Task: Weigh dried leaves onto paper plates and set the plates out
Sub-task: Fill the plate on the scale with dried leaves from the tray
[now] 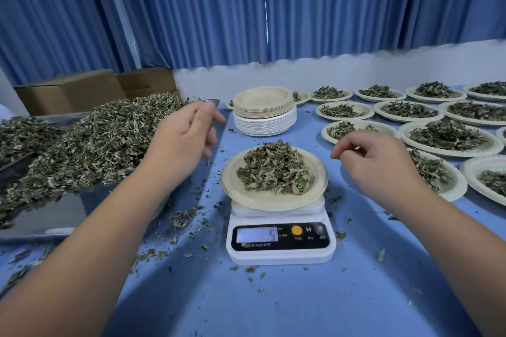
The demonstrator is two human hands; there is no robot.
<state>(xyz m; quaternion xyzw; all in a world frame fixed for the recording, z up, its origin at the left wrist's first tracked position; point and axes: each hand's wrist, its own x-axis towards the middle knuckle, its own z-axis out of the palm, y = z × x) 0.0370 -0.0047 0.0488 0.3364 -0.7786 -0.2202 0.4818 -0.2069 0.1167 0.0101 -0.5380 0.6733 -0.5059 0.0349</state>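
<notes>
A paper plate [262, 200] heaped with dried leaves [273, 169] sits on a white digital scale [280, 238] at the table's middle. My left hand [183, 134] hovers to the left of the plate, above the edge of the leaf pile, with fingers loosely curled and nothing visible in them. My right hand [375, 156] hangs just right of the plate, fingers curled downward, holding nothing that I can see. A large heap of loose dried leaves [90, 139] fills a metal tray [49, 216] on the left.
A stack of unused paper plates [264, 111] stands behind the scale. Several filled plates [449, 137] cover the table to the right. Cardboard boxes [90, 90] sit at the back left under blue curtains. Leaf crumbs litter the blue tablecloth [273, 304].
</notes>
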